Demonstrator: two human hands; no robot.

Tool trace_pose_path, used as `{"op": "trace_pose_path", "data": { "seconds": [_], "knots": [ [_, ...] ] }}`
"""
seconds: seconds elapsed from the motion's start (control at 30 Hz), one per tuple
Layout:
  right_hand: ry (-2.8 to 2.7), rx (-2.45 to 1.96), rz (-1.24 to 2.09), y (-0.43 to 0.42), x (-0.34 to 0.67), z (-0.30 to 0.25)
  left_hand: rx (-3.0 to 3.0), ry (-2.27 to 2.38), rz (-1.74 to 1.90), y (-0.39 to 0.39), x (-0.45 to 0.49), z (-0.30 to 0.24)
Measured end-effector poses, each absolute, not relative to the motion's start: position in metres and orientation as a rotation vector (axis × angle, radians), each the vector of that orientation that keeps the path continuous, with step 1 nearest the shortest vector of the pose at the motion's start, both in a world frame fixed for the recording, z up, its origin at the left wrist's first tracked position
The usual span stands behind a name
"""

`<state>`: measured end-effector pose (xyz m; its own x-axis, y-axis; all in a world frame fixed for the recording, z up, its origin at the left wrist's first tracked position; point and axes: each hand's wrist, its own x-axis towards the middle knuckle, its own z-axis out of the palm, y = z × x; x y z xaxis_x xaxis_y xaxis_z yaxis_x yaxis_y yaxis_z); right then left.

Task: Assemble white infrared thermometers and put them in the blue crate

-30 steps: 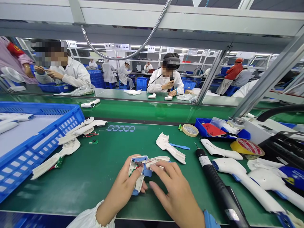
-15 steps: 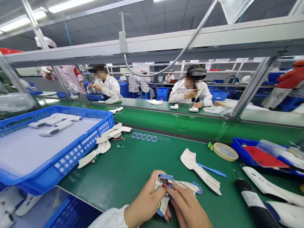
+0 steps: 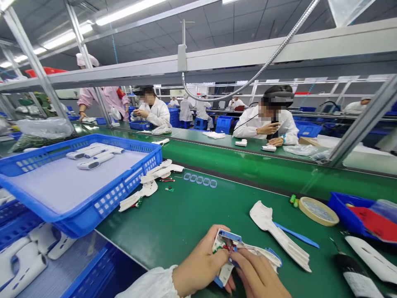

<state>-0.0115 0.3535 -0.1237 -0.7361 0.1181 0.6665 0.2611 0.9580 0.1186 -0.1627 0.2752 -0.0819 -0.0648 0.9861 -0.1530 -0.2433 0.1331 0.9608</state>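
Left hand (image 3: 201, 265) and right hand (image 3: 259, 275): how are they placed?

Together, both closed on an open white plastic housing (image 3: 225, 258). It is held over the near part of the green work mat (image 3: 192, 231), and whether it touches the mat cannot be told. Red and green wires (image 3: 228, 247) are seen inside it.

What is set out to the left?

White moulded parts (image 3: 25, 265) are piled in a lower blue crate (image 3: 102, 269). Above them, white handheld devices (image 3: 91, 155) are laid in a blue plastic crate (image 3: 124, 188). White casing halves (image 3: 145, 186) are placed beside that crate on the mat, and a small green circuit board (image 3: 169, 189) and a row of small blue-edged rings (image 3: 200, 180) are set further right.

And to the right of the hands?

An empty white casing half (image 3: 274, 231) is laid just beside a blue pry tool (image 3: 297, 235). Beyond them are seen a roll of masking tape (image 3: 319, 211), a blue bin (image 3: 341, 211) holding a red sheet (image 3: 375, 223), and a black electric screwdriver (image 3: 355, 275).
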Motion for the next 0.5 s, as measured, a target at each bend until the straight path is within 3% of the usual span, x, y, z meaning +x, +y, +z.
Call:
{"op": "trace_pose_path", "data": {
  "seconds": [0.17,0.37,0.5],
  "knots": [
    [-2.38,-0.442,-0.028,0.332,-0.017,-0.105,0.849,1.189,1.261,0.269,-0.165,-0.076],
    [-2.267,-0.442,-0.111,0.324,-0.02,-0.093,0.83,1.24,1.298,0.267,-0.174,-0.075],
    [-2.119,-0.556,0.052,0.324,-0.019,-0.093,0.786,1.273,1.426,0.27,-0.189,-0.077]
  ]
}}
